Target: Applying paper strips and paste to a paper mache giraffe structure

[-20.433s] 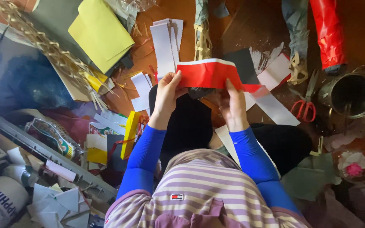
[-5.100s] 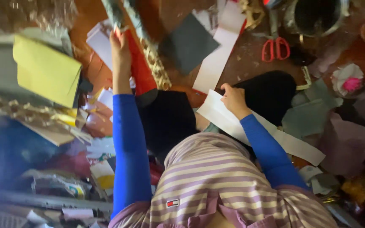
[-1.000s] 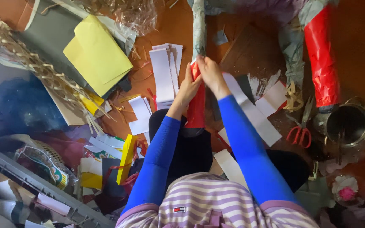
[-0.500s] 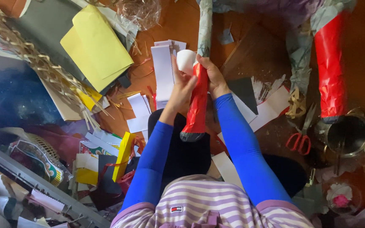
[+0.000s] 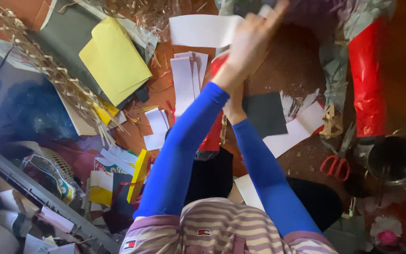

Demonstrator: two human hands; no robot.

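Note:
My left hand (image 5: 254,40) is raised toward the camera, blurred, with its fingers closed on one end of a white paper strip (image 5: 198,30) that stretches out to the left. Below it, my right hand (image 5: 233,107) grips a red rolled tube (image 5: 212,138) that stands upright over my dark lap. My left forearm in its blue sleeve hides most of the tube's middle. The tube's red top (image 5: 219,63) shows just beside my left wrist.
On the brown floor lie a yellow folded sheet (image 5: 113,61), white paper strips (image 5: 184,84), a dark square sheet (image 5: 264,113), red-handled scissors (image 5: 334,164), a metal pot (image 5: 393,160), a red foil-wrapped cylinder (image 5: 367,84) and a woven straw band (image 5: 48,70). Clutter fills the left side.
My left hand has let go of the red tube and risen toward the camera with a white paper strip. The right hand keeps hold of the tube.

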